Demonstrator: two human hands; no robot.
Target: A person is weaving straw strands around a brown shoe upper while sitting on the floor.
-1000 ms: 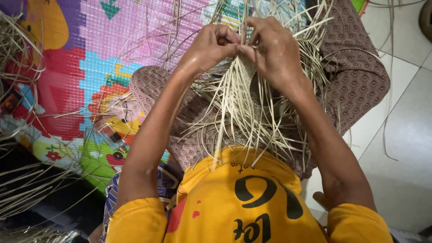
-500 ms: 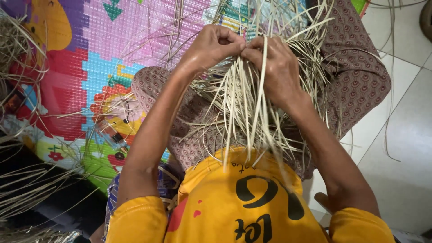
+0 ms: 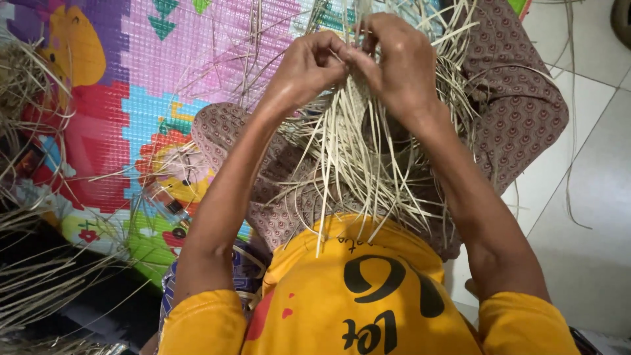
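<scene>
Looking down through the head view, you see both of your hands raised together over your lap, meeting at the upper middle of the frame.

Left hand (image 3: 309, 66): the fingers are clenched on the pale straw strips (image 3: 355, 164), pinching them at the gathered point where the strands meet. The knuckles face the camera.

Right hand (image 3: 397, 62): the fingers are likewise closed on the same strips, touching the left hand at the fingertips. The exact strand held by each fingertip cannot be told, because the fingers overlap.

Straw strips: the bundle sits between the two hands at its top. From there the loose ends fan downward and outward, hanging across the patterned brown trousers (image 3: 519, 98) and reaching the collar of the yellow shirt (image 3: 355, 302). More strands spread upward behind the hands.

Surroundings: a colourful foam play mat (image 3: 190, 72) lies under the legs on the left side. A white tiled floor (image 3: 585, 230) borders it on the right. Further loose straw (image 3: 33, 283) lies heaped along the left edge of the frame, well apart from the hands.
</scene>
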